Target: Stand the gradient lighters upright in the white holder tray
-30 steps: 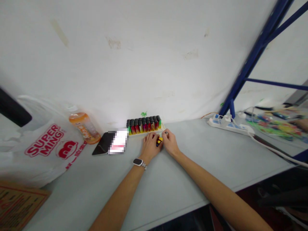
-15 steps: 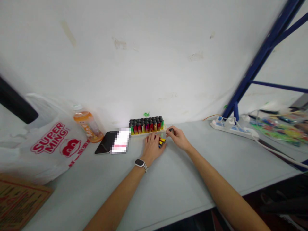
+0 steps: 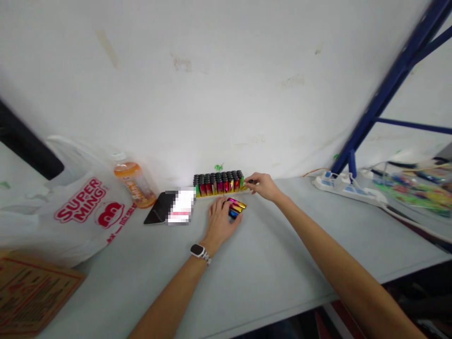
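Note:
Shiny, many-coloured lighters with black tops [image 3: 219,183] stand upright in tight rows in a shallow pale tray [image 3: 208,197] against the wall. My left hand [image 3: 221,219] rests on the table in front of the tray, its fingers curled round several loose lighters [image 3: 237,204] that lie on their sides; pink-yellow and blue ones show. At the tray's right end, my right hand [image 3: 264,186] pinches a lighter [image 3: 252,181] between thumb and fingers. Its dark end points toward my palm, and the fingers cover most of it.
Left of the tray lie a black phone [image 3: 160,207] and a blurred-out white patch. Further left stand an orange drink bottle [image 3: 136,184], a white plastic bag [image 3: 81,216] and a cardboard box [image 3: 38,292]. A power strip [image 3: 349,188] and blue metal frame [image 3: 383,89] are at right.
My left hand has shifted slightly away from the tray, showing more of the lighters under it. My right hand has brought its lighter against the tray's right end. The view has shifted slightly.

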`<state>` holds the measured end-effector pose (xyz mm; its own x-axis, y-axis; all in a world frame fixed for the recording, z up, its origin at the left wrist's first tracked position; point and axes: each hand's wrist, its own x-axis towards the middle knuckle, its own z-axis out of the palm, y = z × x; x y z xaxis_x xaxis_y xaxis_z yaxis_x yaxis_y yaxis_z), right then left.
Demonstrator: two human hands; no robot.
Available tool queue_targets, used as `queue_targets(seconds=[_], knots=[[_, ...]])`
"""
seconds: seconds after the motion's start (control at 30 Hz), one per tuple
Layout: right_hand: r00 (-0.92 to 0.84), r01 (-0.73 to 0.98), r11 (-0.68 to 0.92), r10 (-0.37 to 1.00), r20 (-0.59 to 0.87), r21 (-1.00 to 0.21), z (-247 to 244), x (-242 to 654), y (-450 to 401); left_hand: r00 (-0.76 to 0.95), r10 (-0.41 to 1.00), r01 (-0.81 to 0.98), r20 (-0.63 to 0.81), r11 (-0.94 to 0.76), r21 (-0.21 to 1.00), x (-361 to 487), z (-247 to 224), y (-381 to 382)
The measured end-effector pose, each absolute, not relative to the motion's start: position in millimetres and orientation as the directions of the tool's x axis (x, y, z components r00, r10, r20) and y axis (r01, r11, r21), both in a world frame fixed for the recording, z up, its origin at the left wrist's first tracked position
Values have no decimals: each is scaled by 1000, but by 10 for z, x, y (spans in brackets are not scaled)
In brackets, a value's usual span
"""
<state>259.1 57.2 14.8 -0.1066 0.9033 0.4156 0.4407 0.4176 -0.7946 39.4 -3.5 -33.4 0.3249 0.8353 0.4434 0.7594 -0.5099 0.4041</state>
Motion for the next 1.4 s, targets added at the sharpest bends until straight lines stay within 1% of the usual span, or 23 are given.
queue_targets(seconds=[0.2, 0.27, 0.37, 0.53, 0.6, 0.7, 0.8, 0.87, 0.97, 1.07, 1.17, 1.33, 1.4], knots=[[-172, 581, 375, 924, 341, -723, 148, 2520, 754, 312, 855, 751, 413, -489, 444, 383, -342, -13], [-177, 620, 371, 924, 338, -691, 160, 2506, 771, 321, 856, 746, 405, -492, 448, 377, -341, -8], [-142, 671, 386, 905, 402, -633, 145, 2467, 752, 322, 862, 739, 392, -487, 465, 371, -331, -2], [-29, 638, 417, 853, 521, -647, -68, 2355, 682, 307, 870, 735, 385, -474, 485, 365, -328, 8], [11, 653, 431, 816, 578, -622, -170, 2312, 650, 309, 866, 738, 394, -479, 475, 364, -344, 12], [60, 764, 355, 792, 607, -538, -261, 2252, 570, 311, 858, 745, 409, -487, 455, 364, -376, 18], [49, 890, 237, 800, 598, -390, -274, 2197, 460, 314, 858, 752, 408, -486, 445, 365, -391, 17], [26, 935, 190, 806, 592, -300, -258, 2175, 397, 314, 861, 757, 401, -482, 442, 364, -387, 12], [30, 964, 121, 836, 548, -238, -219, 2183, 350, 322, 863, 759, 390, -481, 438, 359, -370, 1], [22, 976, 87, 875, 483, -202, -173, 2218, 340, 327, 863, 758, 385, -483, 438, 358, -358, -8], [-3, 978, 97, 889, 457, -184, -144, 2212, 296, 318, 859, 746, 402, -488, 452, 363, -368, -5], [-51, 946, 206, 855, 516, -249, -170, 2056, 136, 254, 872, 732, 418, -456, 506, 332, -406, 46], [-94, 931, 243, 880, 466, -271, -182, 2003, 126, 232, 885, 735, 403, -431, 523, 291, -409, 71]])
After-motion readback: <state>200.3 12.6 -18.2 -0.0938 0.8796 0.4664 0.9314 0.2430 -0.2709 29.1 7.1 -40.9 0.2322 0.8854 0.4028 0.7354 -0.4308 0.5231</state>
